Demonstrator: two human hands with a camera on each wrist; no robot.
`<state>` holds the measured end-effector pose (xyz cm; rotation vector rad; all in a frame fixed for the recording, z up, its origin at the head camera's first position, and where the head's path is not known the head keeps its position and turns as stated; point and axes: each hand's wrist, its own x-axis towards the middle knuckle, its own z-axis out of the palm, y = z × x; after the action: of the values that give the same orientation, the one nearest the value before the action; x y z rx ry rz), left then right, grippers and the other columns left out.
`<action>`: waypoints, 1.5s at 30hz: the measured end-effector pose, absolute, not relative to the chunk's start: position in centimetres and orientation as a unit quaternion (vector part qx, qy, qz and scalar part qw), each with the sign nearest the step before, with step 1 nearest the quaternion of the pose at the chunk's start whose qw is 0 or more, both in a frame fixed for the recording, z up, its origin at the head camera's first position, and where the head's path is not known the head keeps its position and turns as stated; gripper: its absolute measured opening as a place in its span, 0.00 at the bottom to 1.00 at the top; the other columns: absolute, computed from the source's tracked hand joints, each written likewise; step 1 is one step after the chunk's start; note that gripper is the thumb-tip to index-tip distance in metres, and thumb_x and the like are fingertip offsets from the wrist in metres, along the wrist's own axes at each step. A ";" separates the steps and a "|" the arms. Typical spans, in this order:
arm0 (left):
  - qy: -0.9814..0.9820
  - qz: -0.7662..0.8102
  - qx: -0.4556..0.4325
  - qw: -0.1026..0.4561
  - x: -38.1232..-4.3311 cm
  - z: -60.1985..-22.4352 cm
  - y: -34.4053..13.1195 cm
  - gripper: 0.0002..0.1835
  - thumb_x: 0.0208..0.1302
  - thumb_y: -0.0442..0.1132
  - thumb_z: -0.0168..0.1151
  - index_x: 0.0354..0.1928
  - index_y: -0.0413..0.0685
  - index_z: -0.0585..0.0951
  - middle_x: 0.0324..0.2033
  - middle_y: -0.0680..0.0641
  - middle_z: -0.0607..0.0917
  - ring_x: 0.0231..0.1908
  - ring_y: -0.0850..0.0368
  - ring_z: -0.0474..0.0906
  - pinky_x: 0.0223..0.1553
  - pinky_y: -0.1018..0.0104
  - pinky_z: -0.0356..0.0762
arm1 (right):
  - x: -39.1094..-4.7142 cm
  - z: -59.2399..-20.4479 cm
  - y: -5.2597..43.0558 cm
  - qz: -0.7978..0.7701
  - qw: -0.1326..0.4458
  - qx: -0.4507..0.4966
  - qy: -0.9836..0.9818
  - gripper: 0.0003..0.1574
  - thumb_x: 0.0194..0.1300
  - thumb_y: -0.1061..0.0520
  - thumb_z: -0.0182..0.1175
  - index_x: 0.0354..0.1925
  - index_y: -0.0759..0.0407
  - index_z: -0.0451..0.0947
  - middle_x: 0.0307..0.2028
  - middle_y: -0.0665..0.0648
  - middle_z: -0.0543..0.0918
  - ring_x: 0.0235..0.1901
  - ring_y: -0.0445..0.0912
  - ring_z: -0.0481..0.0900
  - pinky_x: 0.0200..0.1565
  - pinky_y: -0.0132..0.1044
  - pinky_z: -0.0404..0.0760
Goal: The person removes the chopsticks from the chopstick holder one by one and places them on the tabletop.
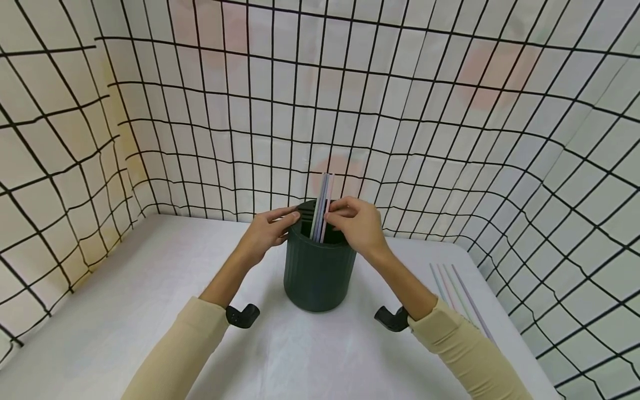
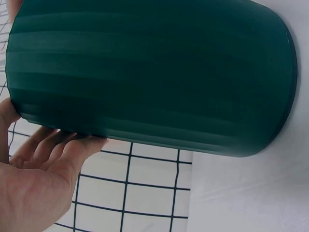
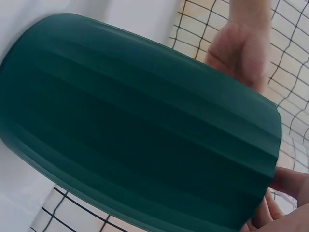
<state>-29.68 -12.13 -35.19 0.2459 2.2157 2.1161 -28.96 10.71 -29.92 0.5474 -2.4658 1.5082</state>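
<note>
A dark green ribbed bin stands upright on the white table. Several thin straws lean inside it, bluish, whitish and pink, their tops above the rim. My left hand grips the bin's rim on the left, thumb at the edge and fingers against the outer wall. Over the right side of the opening, my right hand pinches the pink straw between thumb and index finger. In the right wrist view the bin wall hides part of that hand.
More straws, blue, pink, green and purple, lie on the table at the right, partly behind my right sleeve. A black wire grid backed with pale cloth encloses the back and both sides. Each wrist carries a black mount.
</note>
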 end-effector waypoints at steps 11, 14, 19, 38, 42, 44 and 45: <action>0.726 0.683 0.081 0.028 -29.8 -35.2 -11.9 0.30 0.72 0.53 0.63 0.70 0.50 0.75 0.67 0.42 0.77 0.66 0.46 0.76 0.65 0.51 0.76 | -28.0 -25.8 11.7 0.528 0.143 0.201 -0.813 0.13 0.68 0.56 0.68 0.47 0.62 0.84 0.42 0.62 0.90 0.42 0.54 0.90 0.49 0.43 0.89; 0.726 0.682 0.080 0.031 -29.7 -35.2 -11.8 0.30 0.72 0.53 0.63 0.70 0.49 0.75 0.67 0.41 0.77 0.66 0.46 0.76 0.65 0.52 0.76 | -27.8 -24.5 12.2 0.542 0.150 0.200 -0.802 0.14 0.68 0.57 0.67 0.47 0.64 0.83 0.41 0.63 0.90 0.39 0.50 0.90 0.48 0.40 0.89; 0.726 0.683 0.076 0.032 -29.7 -35.3 -11.9 0.30 0.72 0.53 0.63 0.70 0.50 0.75 0.67 0.41 0.77 0.66 0.46 0.76 0.65 0.52 0.76 | -27.3 -22.3 13.1 0.568 0.153 0.190 -0.786 0.16 0.68 0.56 0.68 0.49 0.64 0.82 0.42 0.62 0.90 0.36 0.44 0.89 0.47 0.36 0.89; 0.721 0.689 0.071 0.031 -29.6 -35.2 -12.2 0.30 0.70 0.53 0.64 0.70 0.50 0.75 0.66 0.43 0.78 0.66 0.47 0.76 0.65 0.53 0.77 | -27.1 -19.2 19.9 0.678 0.155 0.135 -0.706 0.22 0.63 0.60 0.72 0.50 0.71 0.79 0.37 0.57 0.88 0.34 0.49 0.89 0.44 0.37 0.89; 0.724 0.686 0.071 0.030 -29.7 -35.3 -12.2 0.31 0.70 0.54 0.64 0.70 0.50 0.75 0.66 0.43 0.78 0.66 0.48 0.76 0.65 0.54 0.77 | -27.4 -20.2 21.5 0.672 0.149 0.114 -0.716 0.23 0.64 0.59 0.71 0.52 0.71 0.78 0.36 0.55 0.88 0.34 0.47 0.88 0.43 0.37 0.89; 0.725 0.684 0.073 0.029 -29.7 -35.3 -12.2 0.30 0.71 0.54 0.64 0.70 0.50 0.75 0.66 0.44 0.79 0.66 0.48 0.76 0.64 0.54 0.77 | -27.6 -20.9 22.5 0.664 0.147 0.104 -0.725 0.22 0.65 0.58 0.70 0.53 0.70 0.78 0.36 0.54 0.88 0.34 0.45 0.88 0.43 0.35 0.89; 0.725 0.684 0.074 0.029 -29.7 -35.3 -12.2 0.30 0.71 0.54 0.64 0.70 0.50 0.75 0.65 0.44 0.79 0.66 0.48 0.76 0.64 0.55 0.77 | -27.8 -21.2 23.0 0.662 0.145 0.101 -0.729 0.23 0.66 0.58 0.70 0.53 0.70 0.78 0.36 0.53 0.88 0.34 0.45 0.88 0.43 0.35 0.89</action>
<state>-29.69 -12.22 -35.30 0.2292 2.2379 2.1090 -27.83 22.95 -21.25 0.2916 -2.0998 1.9064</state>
